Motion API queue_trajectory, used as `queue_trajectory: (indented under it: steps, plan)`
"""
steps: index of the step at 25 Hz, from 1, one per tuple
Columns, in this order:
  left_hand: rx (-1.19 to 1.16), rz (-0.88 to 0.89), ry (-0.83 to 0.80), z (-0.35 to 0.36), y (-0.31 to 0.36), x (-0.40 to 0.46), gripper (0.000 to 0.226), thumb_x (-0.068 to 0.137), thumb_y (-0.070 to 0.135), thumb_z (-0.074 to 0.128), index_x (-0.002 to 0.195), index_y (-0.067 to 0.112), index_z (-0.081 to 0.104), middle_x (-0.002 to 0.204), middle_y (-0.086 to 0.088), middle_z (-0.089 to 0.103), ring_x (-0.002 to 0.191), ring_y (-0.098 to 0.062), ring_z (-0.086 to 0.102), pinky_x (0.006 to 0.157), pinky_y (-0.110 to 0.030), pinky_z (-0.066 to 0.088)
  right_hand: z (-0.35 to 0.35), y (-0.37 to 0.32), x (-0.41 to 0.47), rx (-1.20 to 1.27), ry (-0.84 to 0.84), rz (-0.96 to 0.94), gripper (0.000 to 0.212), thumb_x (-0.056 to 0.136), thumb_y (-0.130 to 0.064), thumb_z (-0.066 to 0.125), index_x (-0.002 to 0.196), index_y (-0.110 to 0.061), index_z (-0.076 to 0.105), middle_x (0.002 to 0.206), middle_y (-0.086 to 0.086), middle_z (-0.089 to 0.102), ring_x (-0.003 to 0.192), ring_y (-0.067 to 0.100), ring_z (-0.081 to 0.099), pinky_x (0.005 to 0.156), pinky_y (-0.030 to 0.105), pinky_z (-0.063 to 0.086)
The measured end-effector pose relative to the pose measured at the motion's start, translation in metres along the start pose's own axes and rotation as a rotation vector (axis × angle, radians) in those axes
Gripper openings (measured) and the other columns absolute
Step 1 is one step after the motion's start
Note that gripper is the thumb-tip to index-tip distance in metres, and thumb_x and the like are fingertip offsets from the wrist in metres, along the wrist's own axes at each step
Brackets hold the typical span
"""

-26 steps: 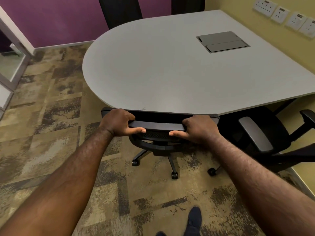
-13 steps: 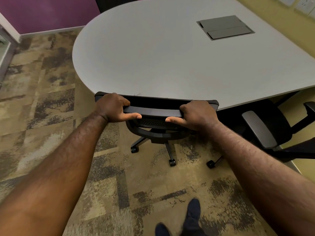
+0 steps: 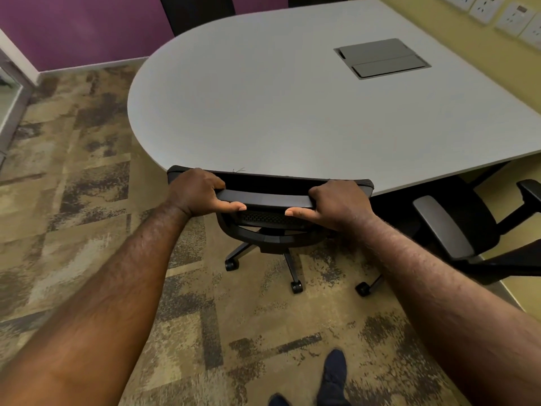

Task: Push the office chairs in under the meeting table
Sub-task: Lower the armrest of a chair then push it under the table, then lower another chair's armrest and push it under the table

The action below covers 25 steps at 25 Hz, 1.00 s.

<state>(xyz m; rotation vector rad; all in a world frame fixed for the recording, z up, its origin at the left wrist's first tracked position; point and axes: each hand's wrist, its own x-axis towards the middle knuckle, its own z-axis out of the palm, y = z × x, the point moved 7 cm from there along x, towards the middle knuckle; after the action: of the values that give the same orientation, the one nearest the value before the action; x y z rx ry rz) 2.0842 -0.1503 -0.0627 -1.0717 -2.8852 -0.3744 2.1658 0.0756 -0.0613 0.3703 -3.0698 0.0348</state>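
Observation:
A black office chair (image 3: 268, 200) stands at the near edge of the grey meeting table (image 3: 278, 112), its seat hidden under the tabletop and only the top of its backrest and its wheeled base showing. My left hand (image 3: 199, 191) grips the left end of the backrest's top bar, fingers over it and thumb beneath. My right hand (image 3: 339, 205) grips the right end the same way. A second black chair (image 3: 468, 230) with grey armrests stands at the right, angled away and only partly under the table.
A grey cable hatch (image 3: 380, 58) is set into the tabletop. Two more dark chair backs (image 3: 199, 10) show at the table's far side. Wall sockets (image 3: 497, 10) line the yellow wall at right. Patterned carpet (image 3: 87, 200) stretches left towards a glass door. My shoe (image 3: 333, 373) is below.
The chair has stayed against the table edge with both hands still on its backrest. The view has shifted slightly, showing more of the far chairs and wall sockets.

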Motion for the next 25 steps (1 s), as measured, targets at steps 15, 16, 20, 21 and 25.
queue_trajectory:
  steps: [15, 16, 20, 21, 25]
  plan:
    - [-0.194, 0.084, 0.196, -0.020, 0.111, 0.016, 0.075, 0.079, 0.071, 0.053, 0.137, 0.025, 0.047, 0.145, 0.001, 0.048, 0.134, -0.018, 0.043, 0.108, -0.042, 0.037, -0.039, 0.080, -0.115, 0.059, 0.350, 0.322, 0.084, 0.080, -0.078, 0.040, 0.137, -0.015, 0.039, 0.138, 0.006, 0.046, 0.129, 0.021, 0.038, 0.108, 0.047, 0.025]
    - [-0.200, 0.101, 0.200, -0.021, 0.129, 0.028, 0.074, 0.079, 0.070, 0.054, 0.138, 0.026, 0.046, 0.148, 0.002, 0.046, 0.135, -0.017, 0.041, 0.109, -0.042, 0.036, -0.040, 0.095, -0.125, 0.071, 0.361, 0.358, 0.085, 0.080, -0.077, 0.041, 0.137, -0.015, 0.038, 0.139, 0.005, 0.046, 0.130, 0.021, 0.037, 0.108, 0.047, 0.024]
    - [-0.256, 0.196, 0.206, -0.011, 0.210, 0.085, 0.066, 0.082, 0.064, 0.055, 0.135, 0.025, 0.050, 0.145, 0.004, 0.049, 0.132, -0.016, 0.044, 0.104, -0.045, 0.044, -0.032, 0.169, -0.166, 0.102, 0.370, 0.509, 0.083, 0.080, -0.077, 0.042, 0.138, -0.016, 0.036, 0.139, 0.005, 0.045, 0.129, 0.021, 0.039, 0.108, 0.047, 0.023]
    - [-0.283, 0.217, 0.203, -0.007, 0.232, 0.098, 0.064, 0.083, 0.063, 0.057, 0.134, 0.024, 0.051, 0.143, 0.003, 0.050, 0.130, -0.016, 0.045, 0.102, -0.044, 0.045, -0.028, 0.187, -0.175, 0.115, 0.370, 0.540, 0.083, 0.080, -0.076, 0.042, 0.138, -0.017, 0.036, 0.139, 0.005, 0.046, 0.128, 0.021, 0.040, 0.108, 0.048, 0.023]
    - [-0.496, 0.186, 0.080, 0.038, 0.321, 0.149, 0.063, 0.084, 0.050, 0.069, 0.137, 0.027, 0.046, 0.137, 0.008, 0.052, 0.125, -0.008, 0.047, 0.102, -0.032, 0.042, -0.002, 0.265, -0.213, 0.199, 0.400, 0.681, 0.079, 0.079, -0.071, 0.051, 0.137, -0.019, 0.037, 0.135, 0.000, 0.048, 0.124, 0.017, 0.043, 0.106, 0.048, 0.025]
